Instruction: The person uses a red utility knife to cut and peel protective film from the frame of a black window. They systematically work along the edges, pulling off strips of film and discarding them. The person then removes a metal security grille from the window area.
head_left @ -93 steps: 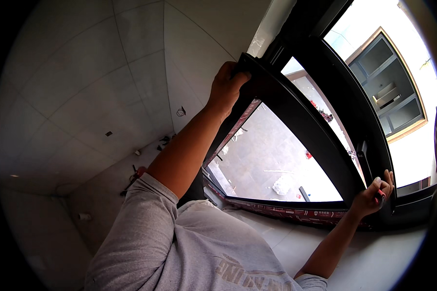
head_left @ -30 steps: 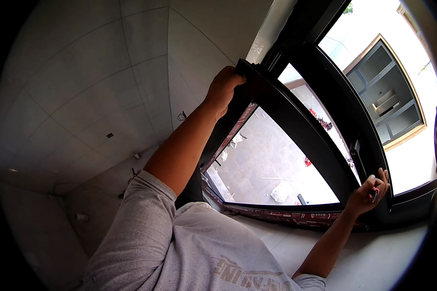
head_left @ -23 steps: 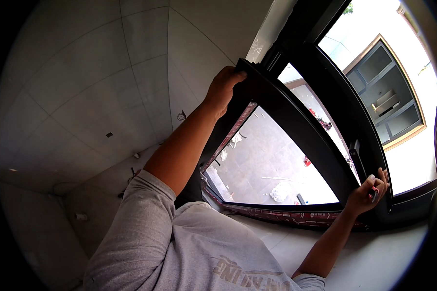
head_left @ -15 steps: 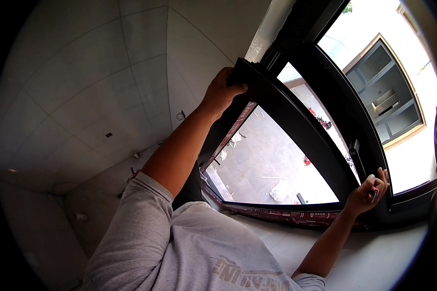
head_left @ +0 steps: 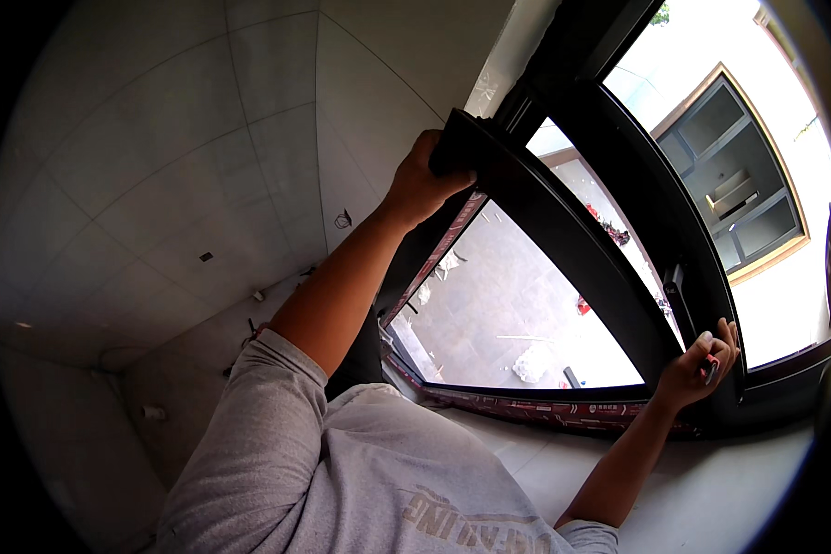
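A black window sash [head_left: 563,217] stands swung away from its black frame [head_left: 656,166]. My left hand [head_left: 417,189] is closed round the sash's upper left corner, with the thumb on the near face. Low on the right, my right hand [head_left: 688,379] is at the frame beside the sash's lower end. It is closed on a small red-and-black tool [head_left: 710,369], whose kind I cannot make out; a couple of its fingers stick up. Just above that hand is a black window handle [head_left: 676,291].
Dark red printed protective film [head_left: 563,411] covers the lower frame edge, above a pale ledge [head_left: 517,448]. Large tiles line the wall [head_left: 175,166] at left. Outside lie a paved floor [head_left: 508,295] with scattered debris and another building's window [head_left: 739,175].
My left hand shifts very slightly on the sash corner, its thumb now a little lower. The right hand and the sash look nearly unmoved.
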A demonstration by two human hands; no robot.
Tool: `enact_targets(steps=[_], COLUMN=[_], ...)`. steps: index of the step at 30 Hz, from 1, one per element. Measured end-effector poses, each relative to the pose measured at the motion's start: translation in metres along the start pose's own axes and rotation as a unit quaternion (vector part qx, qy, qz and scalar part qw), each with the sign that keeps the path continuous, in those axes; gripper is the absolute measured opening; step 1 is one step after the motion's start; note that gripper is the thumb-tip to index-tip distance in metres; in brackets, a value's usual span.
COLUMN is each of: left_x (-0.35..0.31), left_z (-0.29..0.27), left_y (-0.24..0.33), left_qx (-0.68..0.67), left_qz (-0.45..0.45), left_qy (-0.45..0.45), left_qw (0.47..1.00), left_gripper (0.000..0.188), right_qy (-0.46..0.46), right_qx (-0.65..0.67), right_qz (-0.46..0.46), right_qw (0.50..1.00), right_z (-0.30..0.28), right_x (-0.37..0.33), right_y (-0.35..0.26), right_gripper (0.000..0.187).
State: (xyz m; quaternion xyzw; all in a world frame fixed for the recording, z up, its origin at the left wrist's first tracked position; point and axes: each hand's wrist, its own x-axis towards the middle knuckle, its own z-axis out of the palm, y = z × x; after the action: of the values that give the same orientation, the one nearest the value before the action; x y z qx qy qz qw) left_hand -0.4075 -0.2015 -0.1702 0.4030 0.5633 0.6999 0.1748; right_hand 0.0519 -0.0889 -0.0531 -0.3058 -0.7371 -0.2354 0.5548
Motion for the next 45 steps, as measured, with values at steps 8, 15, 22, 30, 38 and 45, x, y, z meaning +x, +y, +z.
enact_targets(steps=[8,15,22,30,38,45], left_x=[0.009,0.004,0.007,-0.003,0.001,0.002], left_z=[-0.001,0.0,0.001,0.001,-0.004,-0.003], left_y=[-0.027,-0.013,-0.017,-0.004,-0.004,-0.007], left_qx=[-0.086,-0.036,-0.043,0.021,0.007,0.01], left_qz=[0.014,0.005,0.0,0.028,0.002,0.017], left_qy=[-0.003,0.006,0.022,-0.004,-0.022,-0.012], left_qw=[0.996,0.999,0.999,0.999,1.0,1.0], left_gripper=[0.065,0.061,0.059,0.072,0.07,0.071], right_qy=[0.004,0.001,0.004,0.002,0.001,0.002], right_qx=[-0.002,-0.008,-0.008,-0.013,-0.018,-0.017], right_qz=[0.006,0.001,-0.004,-0.001,0.0,-0.002], right_qw=[1.0,1.0,1.0,1.0,1.0,1.0], right_z=[0.001,0.0,0.0,0.0,0.0,0.001], right_x=[0.0,0.001,0.002,0.002,0.001,0.001], right_y=[-0.001,-0.003,-0.003,-0.004,-0.002,-0.002], right_gripper=[0.027,0.026,0.026,0.026,0.027,0.028])
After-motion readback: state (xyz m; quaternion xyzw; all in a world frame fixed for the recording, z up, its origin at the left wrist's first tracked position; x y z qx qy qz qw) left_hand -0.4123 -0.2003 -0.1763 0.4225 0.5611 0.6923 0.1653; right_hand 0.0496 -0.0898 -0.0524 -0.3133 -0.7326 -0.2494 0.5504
